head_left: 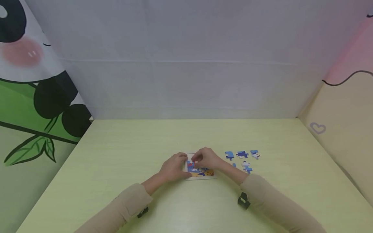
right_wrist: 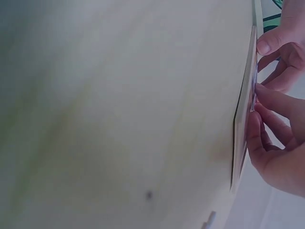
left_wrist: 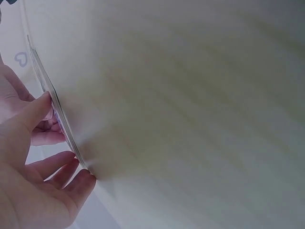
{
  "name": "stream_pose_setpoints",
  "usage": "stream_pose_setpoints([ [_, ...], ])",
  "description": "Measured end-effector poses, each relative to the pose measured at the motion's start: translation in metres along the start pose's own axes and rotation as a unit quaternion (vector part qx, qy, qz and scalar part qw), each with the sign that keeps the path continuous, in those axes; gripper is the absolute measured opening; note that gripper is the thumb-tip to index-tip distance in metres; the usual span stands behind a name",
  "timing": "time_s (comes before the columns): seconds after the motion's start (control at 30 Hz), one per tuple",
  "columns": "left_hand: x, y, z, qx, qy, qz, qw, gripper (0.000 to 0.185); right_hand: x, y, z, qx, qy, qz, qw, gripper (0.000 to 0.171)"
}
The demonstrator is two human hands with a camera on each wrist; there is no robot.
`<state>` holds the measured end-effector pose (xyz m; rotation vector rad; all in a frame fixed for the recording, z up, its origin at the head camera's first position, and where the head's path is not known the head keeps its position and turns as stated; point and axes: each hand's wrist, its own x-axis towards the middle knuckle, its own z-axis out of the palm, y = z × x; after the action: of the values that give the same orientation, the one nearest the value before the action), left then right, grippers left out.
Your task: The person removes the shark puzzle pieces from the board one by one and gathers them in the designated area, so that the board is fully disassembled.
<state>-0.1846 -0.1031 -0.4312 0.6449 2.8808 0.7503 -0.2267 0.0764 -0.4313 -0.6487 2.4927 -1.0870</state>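
A small puzzle board point(head_left: 204, 173) with a blue, red and orange picture lies on the pale green table point(head_left: 186, 136). My left hand point(head_left: 174, 167) grips the board's left edge, thumb and fingers against the rim point(left_wrist: 59, 119). My right hand point(head_left: 206, 158) is curled over the board's top, its fingertips pinching a puzzle piece point(head_left: 191, 164) down on the board point(right_wrist: 243, 138). In the right wrist view the right hand's fingers point(right_wrist: 274, 112) touch the board's face and the left thumb point(right_wrist: 272, 42) shows beyond. Most of the board is hidden under the hands.
Several loose blue puzzle pieces point(head_left: 242, 154) lie on the table just right of the board. A white back wall, a panda-print panel point(head_left: 35, 97) on the left and a cream panel point(head_left: 344, 129) on the right enclose the table.
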Motion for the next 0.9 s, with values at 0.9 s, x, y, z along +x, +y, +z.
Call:
stream_pose_setpoints([
  [0.9,0.0023,0.0021,0.0027,0.000,0.006,-0.011,0.9999,0.062,-0.0011,-0.0043,-0.0045,0.030,-0.011,-0.038,0.999,0.013],
])
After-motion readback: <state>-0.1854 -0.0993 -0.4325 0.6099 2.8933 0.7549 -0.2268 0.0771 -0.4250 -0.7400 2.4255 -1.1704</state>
